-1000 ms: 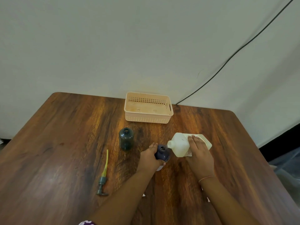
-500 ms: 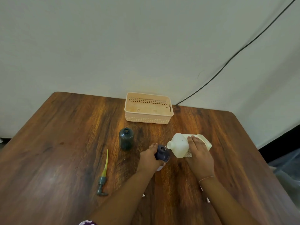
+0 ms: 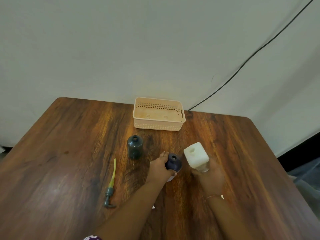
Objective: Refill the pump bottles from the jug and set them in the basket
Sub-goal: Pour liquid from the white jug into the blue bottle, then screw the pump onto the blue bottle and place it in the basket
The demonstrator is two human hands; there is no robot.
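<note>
Right hand wraps the white jug low on its body, held just right of the blue bottle that the left hand clasps on the table; the jug looks stiff, possibly slick, best gripped around its flat sides; the basket stands clear at the far edge; the green bottle stands uncapped nearby; its pump lies left; nothing blocks the way.

jug tipped back upright (was pouring), spout off the purple bottle
</note>
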